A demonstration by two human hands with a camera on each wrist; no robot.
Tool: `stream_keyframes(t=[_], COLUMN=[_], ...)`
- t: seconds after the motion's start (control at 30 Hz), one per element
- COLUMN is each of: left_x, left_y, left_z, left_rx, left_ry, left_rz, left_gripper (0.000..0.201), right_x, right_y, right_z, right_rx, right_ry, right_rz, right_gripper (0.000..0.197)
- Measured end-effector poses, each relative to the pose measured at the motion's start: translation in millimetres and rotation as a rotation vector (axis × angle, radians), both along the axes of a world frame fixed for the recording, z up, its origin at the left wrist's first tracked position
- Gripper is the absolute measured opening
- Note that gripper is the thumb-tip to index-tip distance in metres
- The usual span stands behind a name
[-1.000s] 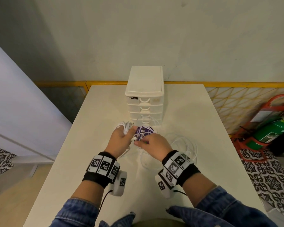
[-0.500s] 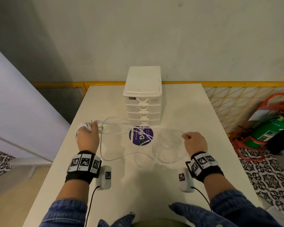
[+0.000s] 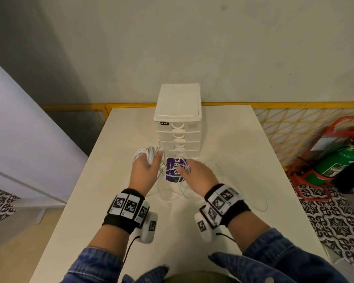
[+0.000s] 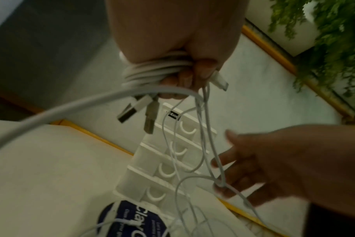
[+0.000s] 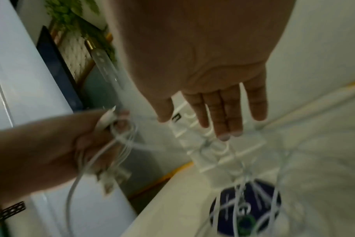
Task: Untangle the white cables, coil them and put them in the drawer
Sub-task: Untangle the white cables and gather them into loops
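Note:
My left hand (image 3: 146, 170) grips a coil of white cables (image 3: 145, 155) wound round its fingers; in the left wrist view the coil (image 4: 158, 70) shows with USB plugs (image 4: 136, 109) hanging below it. Thin white strands (image 4: 205, 136) run from the coil down to my right hand (image 3: 196, 174). The right hand (image 5: 203, 64) has straight fingers (image 4: 223, 160), and the strands lie across them. More loose cable loops (image 3: 253, 201) lie on the table. The white drawer unit (image 3: 179, 123) stands just behind both hands with its drawers closed.
A round purple sticker (image 3: 173, 170) on the white table (image 3: 243, 150) lies under the cables. The table's left edge is near my left arm. A yellow railing (image 3: 294, 104) runs behind, and a green fire extinguisher (image 3: 335, 166) stands on the floor to the right.
Half a second ago the hands were spread wide with cable stretched between them. Now both have come back together in front of the drawer unit, and the right hand's fingers have straightened.

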State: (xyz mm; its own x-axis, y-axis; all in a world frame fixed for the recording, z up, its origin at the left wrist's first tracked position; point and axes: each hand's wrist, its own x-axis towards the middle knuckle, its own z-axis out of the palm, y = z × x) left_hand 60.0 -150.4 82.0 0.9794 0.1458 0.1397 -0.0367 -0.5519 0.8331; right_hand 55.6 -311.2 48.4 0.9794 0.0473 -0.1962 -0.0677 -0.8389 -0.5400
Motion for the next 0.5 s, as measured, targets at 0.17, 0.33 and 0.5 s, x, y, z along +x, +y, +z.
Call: stream_keyframes(t=[0.17,0.33,0.5], left_x=[3.6,15.5,18.8], left_y=[17.1,68.6,92.0], left_z=[3.6,14.3,28.8], left_rx=[0.034,-0.122,-0.224], left_ry=[-0.030,-0.085,-0.120], left_rz=[0.056,0.371,0.487], left_gripper=[0.039,0.030,0.022], right_x=[-3.8,0.1,-5.7], right_y=[-7.6,-61.9,-101.9], right_z=[-2.5,3.0,-22.5], right_rx=[0.001,0.067,-0.048], right_ry=[-0.035,-0.379,-0.131], right_rz=[0.013,-0.271,-0.476], right_gripper=[0.036,0.026,0.024])
